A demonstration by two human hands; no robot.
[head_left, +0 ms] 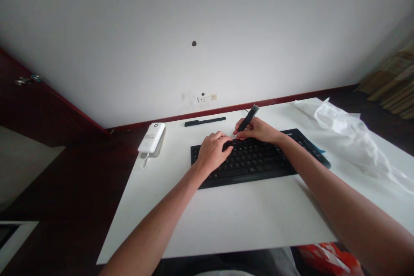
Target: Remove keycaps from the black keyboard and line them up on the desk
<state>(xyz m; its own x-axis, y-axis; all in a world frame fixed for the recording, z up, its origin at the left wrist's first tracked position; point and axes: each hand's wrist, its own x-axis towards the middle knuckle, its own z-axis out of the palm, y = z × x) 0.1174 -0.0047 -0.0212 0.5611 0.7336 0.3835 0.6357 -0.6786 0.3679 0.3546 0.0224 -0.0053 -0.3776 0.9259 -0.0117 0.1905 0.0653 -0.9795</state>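
- The wide black plastic keyboard (247,167) is lying on the white surface (246,215); uneven pressing could be shifting it.
- The right hand (258,129) is holding a slim black tool (249,117), whose slipping could be scratching keys.
- The left hand (211,152) is curving over keys, any grip being unclear.

Keyboard (246,157) — partly hidden by the right forearm (310,161); curtain (393,79) — cut off at the right edge.

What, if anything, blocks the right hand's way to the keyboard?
Nothing visible: the right hand, holding a black tool, is over the keyboard. The left hand is beside it, not between.
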